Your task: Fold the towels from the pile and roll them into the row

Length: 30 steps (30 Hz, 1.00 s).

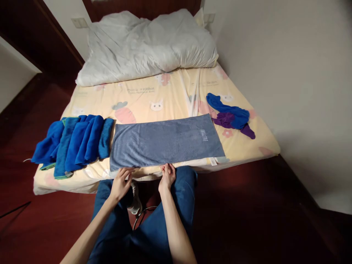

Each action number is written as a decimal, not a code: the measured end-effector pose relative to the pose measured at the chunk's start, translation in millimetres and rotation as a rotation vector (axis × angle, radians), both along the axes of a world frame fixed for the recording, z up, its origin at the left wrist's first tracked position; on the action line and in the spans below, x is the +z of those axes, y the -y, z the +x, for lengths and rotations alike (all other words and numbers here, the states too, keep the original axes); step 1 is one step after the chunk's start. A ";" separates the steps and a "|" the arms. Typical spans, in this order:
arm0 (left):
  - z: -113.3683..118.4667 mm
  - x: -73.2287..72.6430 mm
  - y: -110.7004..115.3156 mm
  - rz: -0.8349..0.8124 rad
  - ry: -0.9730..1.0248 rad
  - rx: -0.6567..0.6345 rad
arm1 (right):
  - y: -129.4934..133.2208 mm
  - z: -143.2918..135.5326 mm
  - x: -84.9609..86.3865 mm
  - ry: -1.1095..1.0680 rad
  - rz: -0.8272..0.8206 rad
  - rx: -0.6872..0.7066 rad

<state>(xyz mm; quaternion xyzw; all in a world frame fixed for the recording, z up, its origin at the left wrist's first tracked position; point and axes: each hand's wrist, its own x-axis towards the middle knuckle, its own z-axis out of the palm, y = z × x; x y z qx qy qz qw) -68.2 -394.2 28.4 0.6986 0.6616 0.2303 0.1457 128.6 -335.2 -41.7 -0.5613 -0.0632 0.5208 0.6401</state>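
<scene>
A grey-blue towel (165, 141) lies spread flat across the front of the bed, with small white lettering near its right end and a white tag (213, 161) at its lower right corner. My left hand (121, 184) is at the towel's near edge toward the left corner, fingers stretched out and thumb apart. Along the same edge, closer to the middle, my right hand (167, 177) has its fingers bent together on the towel's hem. The exact contact under the right fingertips is partly hidden.
Several rolled or folded blue towels (82, 141) sit in a row at the left. A crumpled blue and purple cloth (231, 113) lies at the right. Behind is a white quilt (154, 44) on the yellow patterned sheet (145, 102). A wall (288, 91) stands at the right.
</scene>
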 end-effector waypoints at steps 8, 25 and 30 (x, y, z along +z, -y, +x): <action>66.2 19.4 -244.4 -0.086 -0.220 -0.314 | -0.1 7.9 14.7 -0.136 -0.159 0.035; 110.3 -37.5 -420.2 -0.374 -0.157 -0.057 | -3.1 16.4 20.5 -0.178 -0.157 0.007; 109.6 -21.1 -416.6 -0.366 -0.041 0.041 | 1.1 11.4 18.6 -0.076 -0.162 -0.012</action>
